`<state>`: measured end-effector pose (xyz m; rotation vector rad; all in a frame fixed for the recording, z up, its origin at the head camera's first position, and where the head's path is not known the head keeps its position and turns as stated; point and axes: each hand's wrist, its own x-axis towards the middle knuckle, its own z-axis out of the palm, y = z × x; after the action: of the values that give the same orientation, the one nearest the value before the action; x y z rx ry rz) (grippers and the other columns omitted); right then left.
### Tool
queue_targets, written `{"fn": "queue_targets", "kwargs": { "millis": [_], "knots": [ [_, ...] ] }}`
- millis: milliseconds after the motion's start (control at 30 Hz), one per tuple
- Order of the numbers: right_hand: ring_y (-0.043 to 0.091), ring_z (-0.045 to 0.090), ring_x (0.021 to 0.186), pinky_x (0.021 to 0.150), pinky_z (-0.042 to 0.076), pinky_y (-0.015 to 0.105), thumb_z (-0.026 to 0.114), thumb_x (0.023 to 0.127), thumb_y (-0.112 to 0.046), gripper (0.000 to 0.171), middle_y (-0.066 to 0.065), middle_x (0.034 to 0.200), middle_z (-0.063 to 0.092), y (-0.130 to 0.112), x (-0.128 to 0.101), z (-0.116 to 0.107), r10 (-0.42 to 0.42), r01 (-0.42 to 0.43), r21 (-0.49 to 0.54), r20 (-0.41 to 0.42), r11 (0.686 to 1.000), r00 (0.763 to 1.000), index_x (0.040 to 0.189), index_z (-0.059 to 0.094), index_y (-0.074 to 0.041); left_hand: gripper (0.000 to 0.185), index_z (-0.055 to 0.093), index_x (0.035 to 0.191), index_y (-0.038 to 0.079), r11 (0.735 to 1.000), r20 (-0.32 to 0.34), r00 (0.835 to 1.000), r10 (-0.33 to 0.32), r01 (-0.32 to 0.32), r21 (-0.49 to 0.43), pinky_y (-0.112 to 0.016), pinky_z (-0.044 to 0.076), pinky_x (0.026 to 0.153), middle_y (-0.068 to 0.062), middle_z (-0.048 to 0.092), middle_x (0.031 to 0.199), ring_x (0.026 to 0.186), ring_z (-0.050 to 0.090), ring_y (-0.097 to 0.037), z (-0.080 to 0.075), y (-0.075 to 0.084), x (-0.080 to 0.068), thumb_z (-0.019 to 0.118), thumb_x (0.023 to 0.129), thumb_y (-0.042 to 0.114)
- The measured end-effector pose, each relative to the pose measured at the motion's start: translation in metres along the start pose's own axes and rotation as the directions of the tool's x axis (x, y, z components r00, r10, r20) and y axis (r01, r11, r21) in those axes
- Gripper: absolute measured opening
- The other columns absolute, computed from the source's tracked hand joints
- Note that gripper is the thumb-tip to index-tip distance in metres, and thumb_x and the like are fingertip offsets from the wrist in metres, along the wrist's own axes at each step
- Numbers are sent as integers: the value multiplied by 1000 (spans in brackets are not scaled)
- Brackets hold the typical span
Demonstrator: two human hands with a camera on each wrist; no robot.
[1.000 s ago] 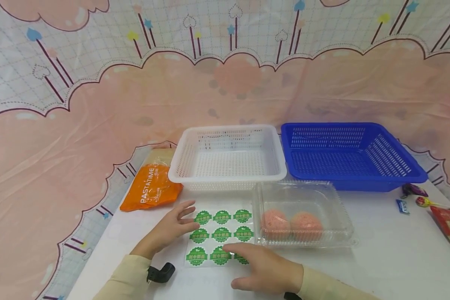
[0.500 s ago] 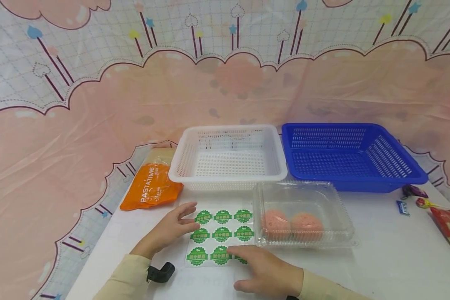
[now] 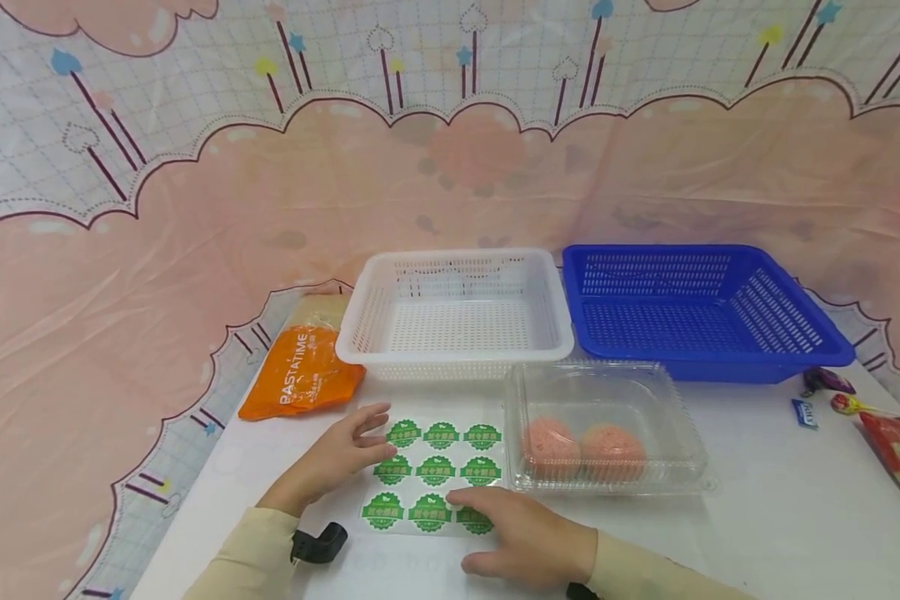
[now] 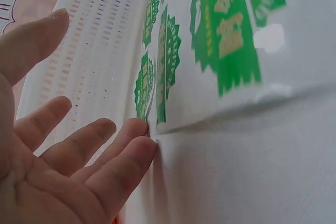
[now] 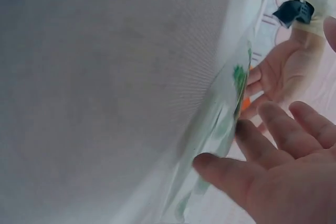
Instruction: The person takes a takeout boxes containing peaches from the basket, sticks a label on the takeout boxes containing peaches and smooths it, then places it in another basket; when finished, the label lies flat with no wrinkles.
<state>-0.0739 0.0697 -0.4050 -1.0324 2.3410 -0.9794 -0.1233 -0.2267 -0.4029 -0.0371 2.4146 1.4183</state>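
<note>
Two flat, relaxed hands, left hand [image 3: 337,461] and right hand [image 3: 527,537], press the sticker sheet [image 3: 431,475]; steady pressure should stop it sliding.

A glossy white sticker sheet [image 3: 431,477] bearing nine round green scalloped stickers lies flat on the table.

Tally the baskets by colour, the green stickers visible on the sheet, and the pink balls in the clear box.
white basket: 1
blue basket: 1
green stickers: 9, one partly under the right hand
pink balls: 2
Total: 13
</note>
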Motion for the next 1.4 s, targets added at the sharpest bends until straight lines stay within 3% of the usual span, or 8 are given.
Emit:
{"fn": "queue_targets", "kwargs": {
  "millis": [267,467,800,1133,1400],
  "knots": [
    [15,51,129,108,41,38,74,90,-35,63,-1,140,56,-3,6,-1,33,-34,23,4,999,999,144,53,-11,75,39,154,13,999,-15,1000,-23,23,33,-57,42,104,-18,43,152,132,49,-38,-4,-2,-1,76,90,27],
    [17,53,128,107,42,36,74,90,-32,61,3,138,59,0,6,1,-51,49,-37,-42,998,998,142,54,-6,74,41,153,13,997,-33,999,-41,43,56,-57,42,104,-20,42,152,135,46,-39,-6,-2,-2,76,89,30],
    [17,52,130,108,42,36,72,92,-28,61,4,142,57,1,7,-1,-172,170,-28,-76,985,982,143,52,-3,75,42,152,12,998,-33,998,-59,60,26,-54,46,100,-21,44,150,131,50,-39,-6,-4,-1,77,89,30],
    [20,53,129,108,42,35,74,91,-24,61,10,139,58,1,6,-3,-227,225,-31,-148,974,963,141,52,3,73,43,149,6,993,-37,992,-121,121,-2,-44,58,83,-26,45,147,122,54,-39,-9,-1,-5,78,88,25],
    [21,53,129,108,41,36,74,90,-23,62,12,138,58,2,6,-3,-226,223,-42,-145,974,963,141,51,4,72,45,148,5,991,-76,988,-131,134,29,-51,53,93,-25,44,148,121,54,-38,-9,-1,-5,77,89,32]
  ]
}}
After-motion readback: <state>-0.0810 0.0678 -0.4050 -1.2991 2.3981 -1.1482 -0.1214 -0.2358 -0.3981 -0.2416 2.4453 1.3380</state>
